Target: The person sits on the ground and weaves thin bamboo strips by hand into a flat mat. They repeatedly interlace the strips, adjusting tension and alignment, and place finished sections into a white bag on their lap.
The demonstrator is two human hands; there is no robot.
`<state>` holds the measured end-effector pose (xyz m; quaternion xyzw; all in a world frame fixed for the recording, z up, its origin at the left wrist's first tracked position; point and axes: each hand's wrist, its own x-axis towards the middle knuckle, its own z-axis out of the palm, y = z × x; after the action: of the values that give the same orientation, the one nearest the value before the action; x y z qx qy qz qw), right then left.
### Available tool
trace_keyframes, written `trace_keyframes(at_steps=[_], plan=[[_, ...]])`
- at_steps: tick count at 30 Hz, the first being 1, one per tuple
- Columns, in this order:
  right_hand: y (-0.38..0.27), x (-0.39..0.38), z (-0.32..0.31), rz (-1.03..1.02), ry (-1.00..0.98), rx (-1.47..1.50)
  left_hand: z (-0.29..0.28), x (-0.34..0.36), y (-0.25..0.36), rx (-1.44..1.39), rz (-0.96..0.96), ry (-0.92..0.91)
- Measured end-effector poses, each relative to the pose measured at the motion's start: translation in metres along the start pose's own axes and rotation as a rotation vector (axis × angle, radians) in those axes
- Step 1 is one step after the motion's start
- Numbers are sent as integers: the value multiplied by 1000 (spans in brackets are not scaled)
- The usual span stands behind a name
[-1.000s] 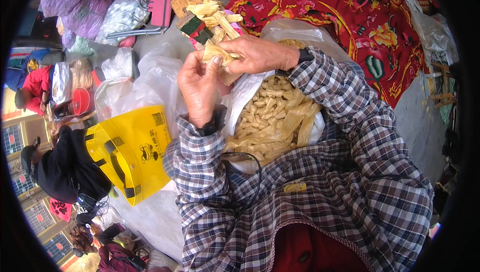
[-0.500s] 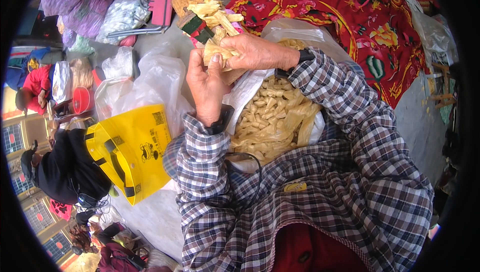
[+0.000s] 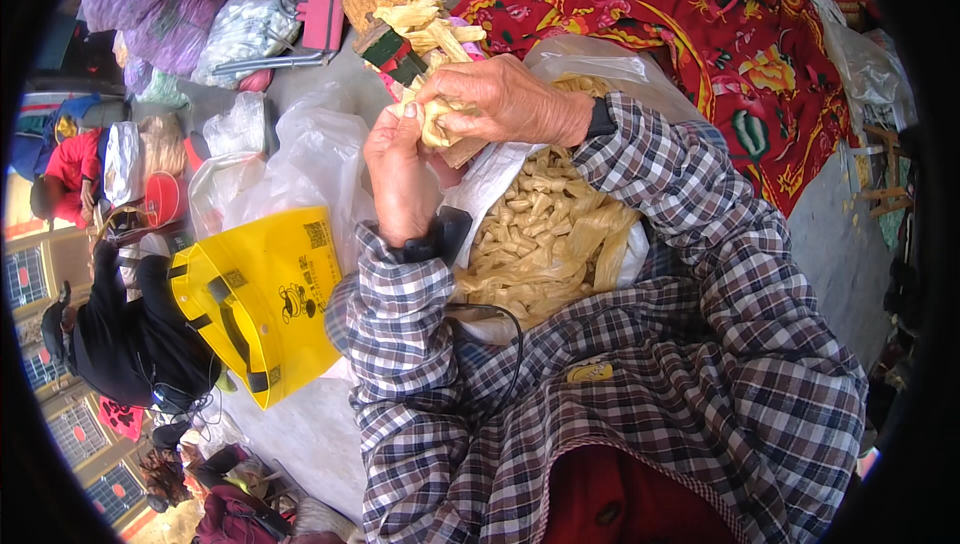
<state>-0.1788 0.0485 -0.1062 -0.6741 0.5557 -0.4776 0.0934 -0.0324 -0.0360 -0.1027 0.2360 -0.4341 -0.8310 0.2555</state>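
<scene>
My left hand point(image 3: 397, 176) and my right hand point(image 3: 515, 101) meet above a box-like support, both closed on one soft, pale-yellow folded strip point(image 3: 434, 130). Left thumb and fingers pinch its near side; the right fingers curl over its far side, hiding part of the fold. Just beyond them lies a small heap of similar loose strips point(image 3: 420, 19). In my lap, an open white sack point(image 3: 493, 187) holds many small pale-yellow knotted pieces point(image 3: 530, 224), with thin yellowish sheeting point(image 3: 590, 244) among them.
A yellow bag point(image 3: 265, 309) stands at my left beside clear plastic bags point(image 3: 315, 159). A red flowered cloth point(image 3: 690, 54) spreads at the far right. Beyond are a pink-and-metal folding chair point(image 3: 325, 16) and purple mesh sacks point(image 3: 150, 4). A person in black point(image 3: 130, 344) sits at left.
My hands have drawn closer together around the strip, and the right fingers have curled further over it. At left, the person in black has raised an arm.
</scene>
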Motion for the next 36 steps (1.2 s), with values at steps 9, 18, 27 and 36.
trace_keyframes(at_steps=[9,18,27,36], plan=[[12,4,3,287,152,504,-4,2,-9,550,240,19],[6,7,-10,355,66,789,-10,2,2,419,265,-34],[-3,2,-28,604,-263,1061,5,-13,19,588,162,-132],[3,4,-34,345,-275,456,-2,-16,46,792,79,-328]])
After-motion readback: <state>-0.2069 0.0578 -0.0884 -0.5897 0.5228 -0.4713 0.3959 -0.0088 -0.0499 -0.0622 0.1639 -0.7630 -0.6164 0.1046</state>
